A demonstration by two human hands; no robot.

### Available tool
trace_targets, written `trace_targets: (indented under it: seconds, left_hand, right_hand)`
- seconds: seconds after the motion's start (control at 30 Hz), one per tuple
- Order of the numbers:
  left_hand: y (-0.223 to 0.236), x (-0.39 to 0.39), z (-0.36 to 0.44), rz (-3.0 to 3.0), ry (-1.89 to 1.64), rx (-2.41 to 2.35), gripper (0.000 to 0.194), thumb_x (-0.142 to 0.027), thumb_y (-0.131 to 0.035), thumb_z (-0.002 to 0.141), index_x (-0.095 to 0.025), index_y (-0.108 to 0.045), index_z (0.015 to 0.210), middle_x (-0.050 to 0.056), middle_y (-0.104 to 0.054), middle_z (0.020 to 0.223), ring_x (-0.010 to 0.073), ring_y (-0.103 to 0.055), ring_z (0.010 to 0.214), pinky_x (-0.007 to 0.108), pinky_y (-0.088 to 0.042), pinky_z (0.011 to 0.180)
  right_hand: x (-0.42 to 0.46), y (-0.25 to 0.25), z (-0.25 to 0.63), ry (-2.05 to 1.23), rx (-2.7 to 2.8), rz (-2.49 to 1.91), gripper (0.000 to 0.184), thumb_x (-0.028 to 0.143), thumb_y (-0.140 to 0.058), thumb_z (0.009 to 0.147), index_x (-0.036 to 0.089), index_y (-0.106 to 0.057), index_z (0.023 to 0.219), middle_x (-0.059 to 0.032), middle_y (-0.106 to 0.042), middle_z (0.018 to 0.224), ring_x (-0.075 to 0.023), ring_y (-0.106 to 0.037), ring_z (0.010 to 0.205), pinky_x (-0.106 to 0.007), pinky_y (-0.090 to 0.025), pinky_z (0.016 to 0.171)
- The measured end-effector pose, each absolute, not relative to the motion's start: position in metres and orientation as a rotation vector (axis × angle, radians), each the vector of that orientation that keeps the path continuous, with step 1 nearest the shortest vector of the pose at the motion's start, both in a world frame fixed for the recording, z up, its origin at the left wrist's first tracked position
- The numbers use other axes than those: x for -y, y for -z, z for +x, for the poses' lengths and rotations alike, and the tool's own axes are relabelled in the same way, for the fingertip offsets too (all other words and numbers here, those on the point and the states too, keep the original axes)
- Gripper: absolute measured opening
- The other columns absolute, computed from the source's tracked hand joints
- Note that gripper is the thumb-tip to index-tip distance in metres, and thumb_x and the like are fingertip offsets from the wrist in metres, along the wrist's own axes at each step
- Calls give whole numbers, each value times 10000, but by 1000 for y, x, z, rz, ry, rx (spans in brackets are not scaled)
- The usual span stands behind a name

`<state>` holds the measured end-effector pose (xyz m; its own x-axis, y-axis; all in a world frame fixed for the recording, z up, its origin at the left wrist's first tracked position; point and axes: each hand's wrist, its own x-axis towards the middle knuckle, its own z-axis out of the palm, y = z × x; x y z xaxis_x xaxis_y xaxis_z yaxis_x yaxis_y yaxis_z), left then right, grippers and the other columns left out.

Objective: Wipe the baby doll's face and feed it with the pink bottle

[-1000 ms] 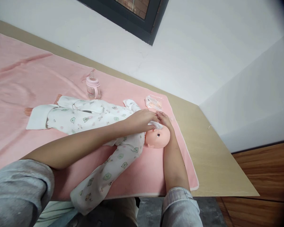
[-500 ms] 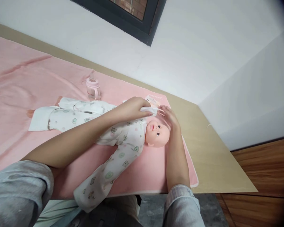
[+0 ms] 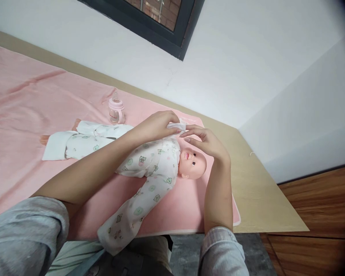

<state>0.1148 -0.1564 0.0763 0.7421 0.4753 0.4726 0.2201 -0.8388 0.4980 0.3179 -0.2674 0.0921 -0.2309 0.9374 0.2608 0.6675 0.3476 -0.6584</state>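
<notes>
A baby doll (image 3: 140, 161) lies on its back in white printed clothes, its bare head to the right. Over the doll's upper chest, my left hand (image 3: 165, 124) pinches a thin white cloth (image 3: 176, 126) that sticks out to the right. Facing it, my right hand (image 3: 208, 142) hovers above the doll's head with fingers stretched and apart. Its index fingertip meets the cloth's edge, though I cannot tell if it presses on it. The doll's near sleeve hangs over the table's front edge. My left forearm hides part of the doll's trunk.
A pink-capped baby bottle (image 3: 116, 110) stands behind the doll's legs. Under everything lies a pink blanket (image 3: 25, 111) on a tan table (image 3: 255, 191). A white wall (image 3: 235, 69) with a dark window frame (image 3: 175, 42) rises behind. Wooden panels (image 3: 319, 203) are at the right.
My left hand has shifted a little up and left with the cloth. My right hand has turned, its fingers now stretched leftward to the cloth. The printed item behind them is mostly hidden now.
</notes>
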Motion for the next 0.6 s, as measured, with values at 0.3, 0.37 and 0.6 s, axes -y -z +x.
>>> trace_targets:
  seconds: [0.3,0.37,0.6]
  left_hand:
    - [-87,147,101,2525,-948,-627,267,-417,-575,879,-222,-725,983,27,-693,1150,262,-620,1106,378,-468,951]
    - [-94,145,94,2499,-965,-692,252,-403,-582,872,-224,-732,966,19,-709,1104,263,-630,1076,379,-471,946]
    - [-110,120,60,2378,-1091,-1001,280,-425,-582,876,-228,-746,989,43,-717,1073,260,-617,1091,382,-461,971]
  right_hand:
    - [250,-76,336,-449,1677,-1501,165,300,-668,824,227,-765,936,-42,-741,1100,-219,-627,1187,-417,-435,1096]
    - [243,-68,350,-449,1567,-1553,163,292,-680,780,199,-752,893,-55,-748,1036,-211,-667,1071,-401,-474,1031]
    - [225,-36,396,-391,1289,-1773,235,306,-695,646,158,-724,826,-47,-707,788,-145,-601,689,-299,-467,690]
